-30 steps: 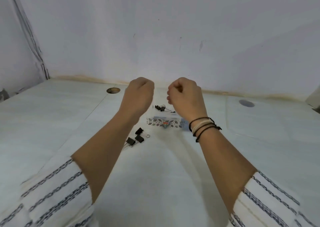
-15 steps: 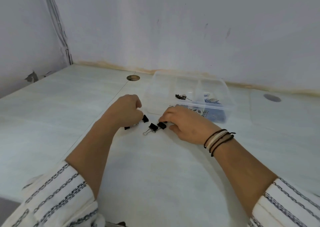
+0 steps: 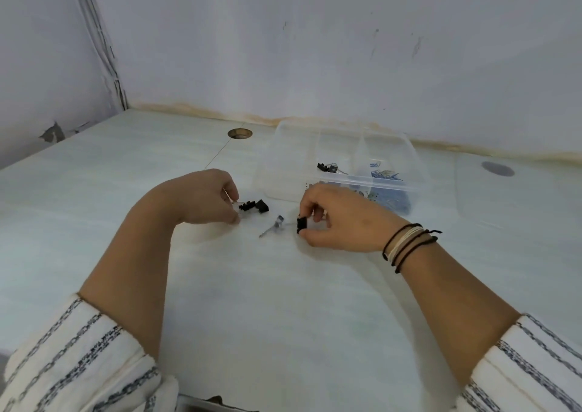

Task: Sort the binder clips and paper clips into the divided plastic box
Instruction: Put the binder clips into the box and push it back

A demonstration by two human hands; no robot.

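A pale table (image 3: 283, 317) meets a white wall (image 3: 315, 34), a stained seam running behind the box (image 3: 340, 159). The table has two round holes, one (image 3: 240, 133) left of the box and one (image 3: 498, 169) right of it. The clear box sits at the table's far side, split into compartments; I count at least three. Black binder clips (image 3: 327, 168) lie in its middle part, blue paper clips (image 3: 385, 174) in its right part. No writing is legible.

Two hands work in front of the box. The left hand (image 3: 208, 200) is curled beside two black clips (image 3: 253, 206); whether it grips one I cannot tell. The right hand (image 3: 340, 219) pinches one black clip (image 3: 301, 224). Between the hands lies a blurred silver piece (image 3: 273, 225). Cord bracelets (image 3: 406, 244) circle the right wrist.
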